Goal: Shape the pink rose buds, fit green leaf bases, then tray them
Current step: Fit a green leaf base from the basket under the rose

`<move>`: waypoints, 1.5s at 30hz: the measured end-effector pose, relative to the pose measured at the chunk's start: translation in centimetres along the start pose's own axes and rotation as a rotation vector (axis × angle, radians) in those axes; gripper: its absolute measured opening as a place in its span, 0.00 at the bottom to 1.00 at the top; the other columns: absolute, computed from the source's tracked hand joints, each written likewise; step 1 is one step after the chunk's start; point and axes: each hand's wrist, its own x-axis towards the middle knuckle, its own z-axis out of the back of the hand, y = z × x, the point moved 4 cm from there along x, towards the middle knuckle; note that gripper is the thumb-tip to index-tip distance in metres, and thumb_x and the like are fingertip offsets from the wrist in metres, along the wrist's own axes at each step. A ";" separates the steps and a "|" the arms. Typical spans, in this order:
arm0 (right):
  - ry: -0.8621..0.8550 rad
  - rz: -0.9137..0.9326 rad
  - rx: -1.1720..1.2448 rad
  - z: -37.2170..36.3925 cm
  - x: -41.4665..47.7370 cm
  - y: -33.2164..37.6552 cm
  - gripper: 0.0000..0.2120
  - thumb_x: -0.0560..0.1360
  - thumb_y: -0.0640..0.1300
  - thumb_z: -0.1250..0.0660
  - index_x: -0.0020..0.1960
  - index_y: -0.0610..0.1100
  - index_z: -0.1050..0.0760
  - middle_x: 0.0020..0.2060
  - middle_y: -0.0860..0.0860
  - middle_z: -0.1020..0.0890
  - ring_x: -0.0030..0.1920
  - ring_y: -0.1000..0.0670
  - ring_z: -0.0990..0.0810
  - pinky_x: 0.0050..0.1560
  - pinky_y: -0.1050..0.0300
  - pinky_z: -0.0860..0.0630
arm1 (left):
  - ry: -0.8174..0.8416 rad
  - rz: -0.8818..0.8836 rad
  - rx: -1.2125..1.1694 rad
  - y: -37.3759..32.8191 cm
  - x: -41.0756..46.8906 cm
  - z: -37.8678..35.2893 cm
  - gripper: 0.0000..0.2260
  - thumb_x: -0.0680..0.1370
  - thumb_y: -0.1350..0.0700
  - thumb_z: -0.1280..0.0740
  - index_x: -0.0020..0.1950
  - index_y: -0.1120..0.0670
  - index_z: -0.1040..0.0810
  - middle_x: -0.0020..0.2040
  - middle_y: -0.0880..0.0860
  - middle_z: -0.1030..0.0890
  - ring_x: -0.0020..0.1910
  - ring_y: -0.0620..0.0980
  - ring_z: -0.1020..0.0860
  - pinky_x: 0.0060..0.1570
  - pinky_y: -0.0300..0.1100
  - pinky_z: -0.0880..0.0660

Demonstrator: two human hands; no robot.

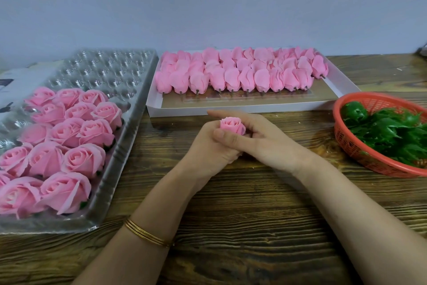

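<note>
1. Left hand [208, 148] curls round the base of a pink rose bud [232, 125]; right hand [261, 136] pinches the bud.
2. Bud is held above the wooden worktop [231, 215], near the white box [231, 109] of unshaped buds [231, 76].
3. Clear tray [111, 69] on the left holds finished roses [69, 136]; red basket [360, 153] on the right holds green leaf bases [388, 132].

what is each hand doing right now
Left hand: grips the pink rose bud from below.
Right hand: pinches the same bud.
</note>
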 end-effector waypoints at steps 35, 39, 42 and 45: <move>-0.174 0.102 0.332 -0.8 0.4 0.3 0.10 0.68 0.44 0.25 0.48 0.53 0.14 0.49 0.51 0.14 0.55 0.53 0.17 0.60 0.58 0.24 | -0.177 -0.012 0.034 -0.7 -0.3 0.0 0.13 0.70 0.72 0.27 0.53 0.65 0.19 0.49 0.59 0.16 0.51 0.54 0.17 0.54 0.46 0.19; -0.147 0.104 0.268 -1.0 0.2 0.5 0.10 0.73 0.43 0.28 0.53 0.53 0.17 0.49 0.55 0.14 0.54 0.57 0.18 0.55 0.67 0.26 | -0.179 0.012 0.033 -0.5 -0.4 0.2 0.09 0.71 0.70 0.27 0.50 0.64 0.18 0.47 0.58 0.15 0.50 0.53 0.17 0.53 0.46 0.19; -0.132 0.110 0.196 -1.2 0.2 0.8 0.11 0.75 0.45 0.29 0.56 0.54 0.19 0.50 0.57 0.15 0.54 0.60 0.19 0.57 0.68 0.27 | -0.187 0.005 0.049 -0.4 -0.4 0.3 0.08 0.71 0.70 0.28 0.50 0.65 0.19 0.47 0.59 0.15 0.50 0.54 0.17 0.52 0.46 0.19; -0.136 0.118 0.134 -1.3 0.2 0.9 0.12 0.74 0.49 0.31 0.57 0.56 0.20 0.50 0.59 0.15 0.55 0.61 0.19 0.59 0.67 0.28 | -0.187 -0.004 0.031 -0.6 -0.5 0.3 0.08 0.72 0.70 0.28 0.51 0.65 0.19 0.48 0.60 0.16 0.51 0.54 0.17 0.50 0.42 0.19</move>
